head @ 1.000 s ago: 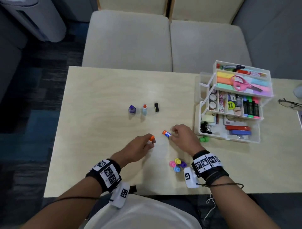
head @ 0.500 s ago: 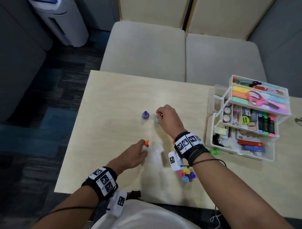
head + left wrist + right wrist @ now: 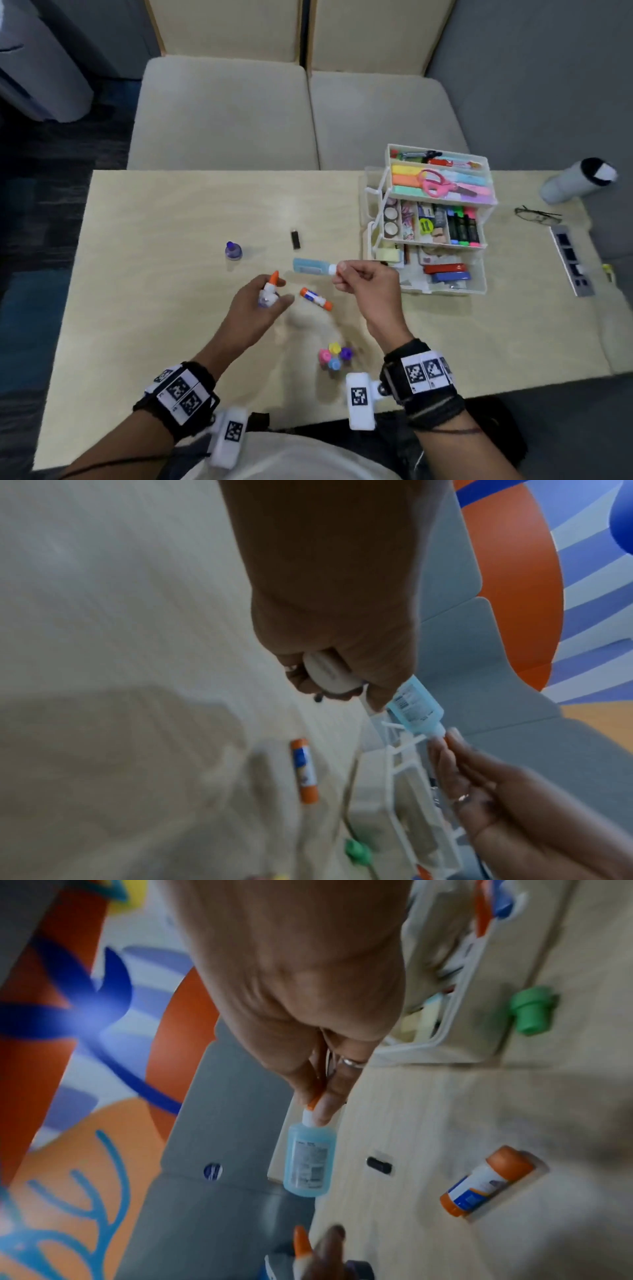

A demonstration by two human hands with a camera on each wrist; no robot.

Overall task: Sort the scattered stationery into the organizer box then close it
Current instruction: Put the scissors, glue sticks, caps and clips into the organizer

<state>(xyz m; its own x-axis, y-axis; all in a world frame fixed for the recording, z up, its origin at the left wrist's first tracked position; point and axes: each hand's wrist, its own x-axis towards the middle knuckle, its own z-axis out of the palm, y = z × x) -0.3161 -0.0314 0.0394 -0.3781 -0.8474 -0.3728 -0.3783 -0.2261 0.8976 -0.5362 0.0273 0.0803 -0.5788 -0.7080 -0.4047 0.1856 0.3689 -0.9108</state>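
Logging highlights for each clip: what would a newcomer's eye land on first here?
Probably the open tiered organizer box at the table's right, crammed with colourful stationery and pink scissors. Next, the right hand pinching a blue glue bottle by its cap, while the left hand grips a white orange-tipped glue bottle.

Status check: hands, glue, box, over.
Left hand grips white glue bottle; right hand pinches blue glue bottle cap. Organizer box open. Glue stick loose on table.

- My left wrist [image 3: 181,394]: black strap, white panels printed with black square codes.
- My right wrist [image 3: 421,375]: matching band, thin black cord, white camera block [image 3: 360,401].
- Right finger: ring [image 3: 354,1062].
- Torso: white shirt [image 3: 291,460].
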